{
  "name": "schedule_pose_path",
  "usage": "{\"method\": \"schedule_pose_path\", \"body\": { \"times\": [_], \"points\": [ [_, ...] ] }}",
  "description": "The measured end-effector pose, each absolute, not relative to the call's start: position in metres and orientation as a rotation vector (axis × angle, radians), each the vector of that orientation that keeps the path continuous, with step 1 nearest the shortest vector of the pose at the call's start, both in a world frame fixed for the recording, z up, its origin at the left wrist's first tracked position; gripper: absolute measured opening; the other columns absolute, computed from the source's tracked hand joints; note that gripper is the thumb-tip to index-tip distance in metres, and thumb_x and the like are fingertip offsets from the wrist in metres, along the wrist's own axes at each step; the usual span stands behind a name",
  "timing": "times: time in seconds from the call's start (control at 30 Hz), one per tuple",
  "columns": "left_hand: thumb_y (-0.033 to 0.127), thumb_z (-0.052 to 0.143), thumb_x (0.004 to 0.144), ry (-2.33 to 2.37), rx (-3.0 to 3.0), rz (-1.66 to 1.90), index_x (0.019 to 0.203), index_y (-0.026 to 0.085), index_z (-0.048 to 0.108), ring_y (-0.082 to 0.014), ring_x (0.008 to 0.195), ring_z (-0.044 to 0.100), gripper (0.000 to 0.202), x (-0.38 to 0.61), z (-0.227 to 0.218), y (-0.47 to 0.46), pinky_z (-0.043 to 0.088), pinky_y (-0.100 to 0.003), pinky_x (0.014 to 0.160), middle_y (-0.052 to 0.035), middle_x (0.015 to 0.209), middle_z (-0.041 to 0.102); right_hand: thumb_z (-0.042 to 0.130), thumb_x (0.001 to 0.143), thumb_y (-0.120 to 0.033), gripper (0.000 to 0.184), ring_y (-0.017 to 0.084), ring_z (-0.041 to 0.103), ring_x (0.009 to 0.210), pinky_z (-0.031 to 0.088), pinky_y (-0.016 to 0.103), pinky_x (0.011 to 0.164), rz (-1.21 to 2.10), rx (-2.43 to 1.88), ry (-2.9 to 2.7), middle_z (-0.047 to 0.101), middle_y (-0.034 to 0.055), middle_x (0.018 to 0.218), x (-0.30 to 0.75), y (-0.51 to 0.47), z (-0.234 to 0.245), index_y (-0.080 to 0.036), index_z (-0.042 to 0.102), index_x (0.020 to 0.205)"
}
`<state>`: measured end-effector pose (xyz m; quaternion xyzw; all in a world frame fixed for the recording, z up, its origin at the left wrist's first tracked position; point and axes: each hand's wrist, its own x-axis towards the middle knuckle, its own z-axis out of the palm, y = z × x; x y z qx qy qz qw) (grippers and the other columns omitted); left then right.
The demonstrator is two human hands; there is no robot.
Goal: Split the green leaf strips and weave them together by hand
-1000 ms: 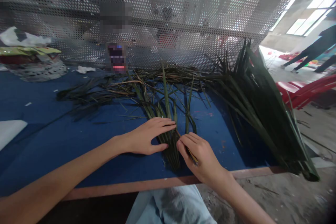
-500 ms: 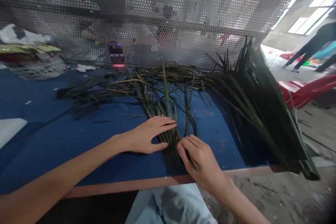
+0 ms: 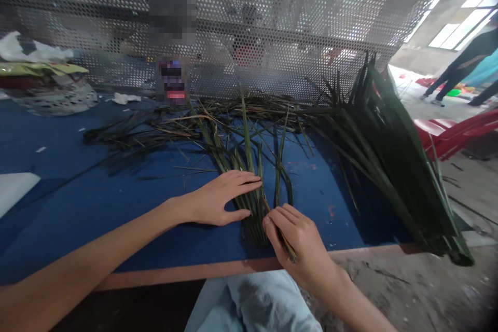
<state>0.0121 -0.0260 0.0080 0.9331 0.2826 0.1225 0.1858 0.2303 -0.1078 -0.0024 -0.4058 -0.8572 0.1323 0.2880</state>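
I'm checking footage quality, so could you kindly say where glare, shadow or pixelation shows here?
Head view: windows glare white; shadow darkens the blue table beside the large leaf bundle; pixelated blocks cover part of the perforated screen.

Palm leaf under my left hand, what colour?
The palm leaf is dark green; head view shows it.

Smooth, faintly glossy leaf strips (image 3: 257,223), perforated metal screen (image 3: 291,10), matt tabletop (image 3: 175,251), shiny plastic chair (image 3: 462,133), rough floor (image 3: 428,295)

No text, label, brand, number or sign can be read here.
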Motion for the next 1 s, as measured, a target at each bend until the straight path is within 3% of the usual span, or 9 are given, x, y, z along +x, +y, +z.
{"method": "schedule_pose_path", "body": {
  "times": [0.8, 1.0],
  "points": [
    [0.043, 0.056, 0.087, 0.797, 2.623, 0.364, 0.141, 0.028, 0.04, -0.0285, 0.135, 0.036, 0.058, 0.012, 0.007, -0.027, 0.027, -0.049, 0.112, -0.0083, 0.146, 0.042, 0.038, 0.092, -0.011, 0.021, 0.018, 0.046, 0.069, 0.034, 0.031, 0.061, 0.4, -1.134, -2.279, 0.053, 0.0055, 0.072, 0.229, -0.125, -0.003, -0.02, 0.043, 0.074],
    [0.036, 0.057, 0.087, 0.775, 2.658, 0.421, 0.135, 0.026, 0.049, -0.0289, 0.134, 0.038, 0.05, 0.014, 0.009, -0.031, 0.029, -0.051, 0.111, -0.0092, 0.144, 0.044, 0.037, 0.094, -0.012, 0.022, 0.018, 0.048, 0.071, 0.035, 0.03, 0.063, 0.491, -1.126, -2.26, 0.053, 0.0048, 0.073, 0.235, -0.123, -0.006, -0.02, 0.044, 0.075]
  ]
}}
